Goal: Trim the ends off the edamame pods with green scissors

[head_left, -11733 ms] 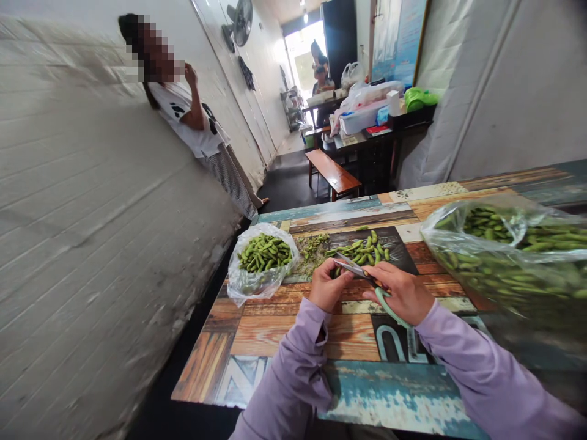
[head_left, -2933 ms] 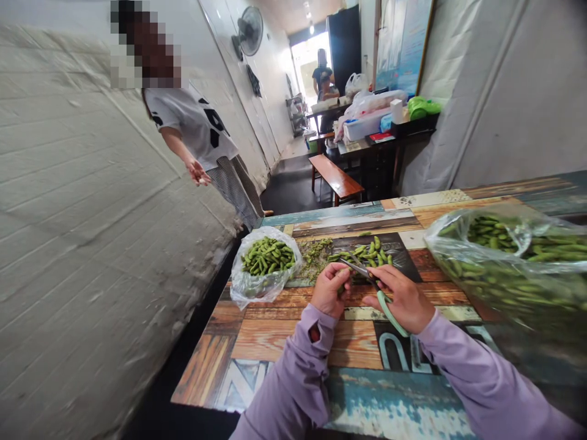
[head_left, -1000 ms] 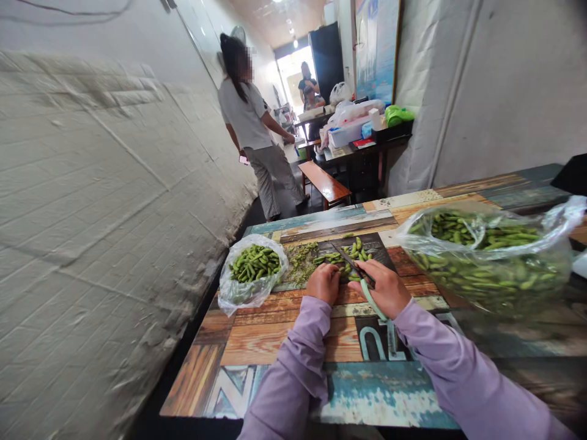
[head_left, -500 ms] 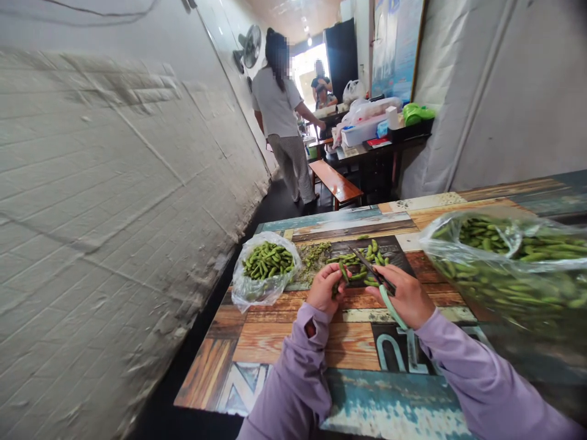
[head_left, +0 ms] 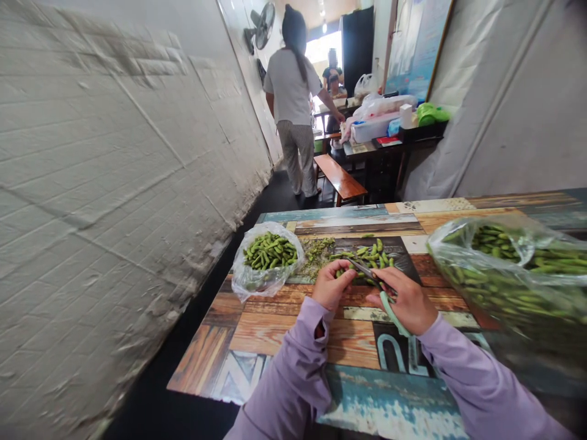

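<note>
My left hand [head_left: 334,286] is closed in a pinch on a green edamame pod [head_left: 339,273], mostly hidden by the fingers. My right hand [head_left: 407,298] grips scissors [head_left: 392,311] with pale green handles, their blades pointing left and meeting the pod at my left fingertips. Beyond both hands lie loose edamame pods [head_left: 380,249] on the table. To the left of them is a heap of small trimmings [head_left: 316,252]. A clear plastic bag [head_left: 243,284] full of pods sits farther left. At the right stands a larger clear bag [head_left: 495,293], also holding many pods.
The patterned wooden table [head_left: 302,339] spreads under my arms. A white brick wall [head_left: 114,201] runs along the left. Past the table are a wooden bench [head_left: 340,177], a person in a white shirt [head_left: 291,85] and a side table with a plastic bin [head_left: 373,129].
The scissors have closed in on the left fingertips, and their blades now meet the pod. The person in the white shirt has turned farther away from me.
</note>
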Tool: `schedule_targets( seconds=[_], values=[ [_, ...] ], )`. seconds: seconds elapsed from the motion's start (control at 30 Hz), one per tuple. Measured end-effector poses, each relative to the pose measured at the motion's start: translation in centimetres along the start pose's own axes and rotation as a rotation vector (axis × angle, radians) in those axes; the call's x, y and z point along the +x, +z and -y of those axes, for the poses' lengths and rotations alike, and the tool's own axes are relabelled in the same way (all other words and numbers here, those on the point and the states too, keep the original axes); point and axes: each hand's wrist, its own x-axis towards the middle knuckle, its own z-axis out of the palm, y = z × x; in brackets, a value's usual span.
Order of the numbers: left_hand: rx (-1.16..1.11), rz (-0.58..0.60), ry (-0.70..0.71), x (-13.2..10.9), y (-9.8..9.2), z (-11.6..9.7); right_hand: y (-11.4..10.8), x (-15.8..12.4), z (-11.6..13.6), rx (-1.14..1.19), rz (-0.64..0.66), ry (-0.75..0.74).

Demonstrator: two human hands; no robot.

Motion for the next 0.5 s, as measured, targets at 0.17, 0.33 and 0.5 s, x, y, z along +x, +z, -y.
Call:
schedule_targets(
  seconds=[0.17, 0.33, 0.5],
  values=[
    [0.049, 0.052, 0.065, -0.2, 0.3, -0.3, 0.0, 0.0, 0.4, 0.020, 0.020, -0.013],
    [0.081, 0.061, 0.101, -0.3, 0.6, -0.5, -0.4, 0.1, 0.9, 0.001, 0.014, -0.012],
    [0.142, 0.056, 0.159, -0.4, 0.7, -0.8, -0.7, 0.3, 1.3, -0.022, 0.009, -0.005]
  ],
)
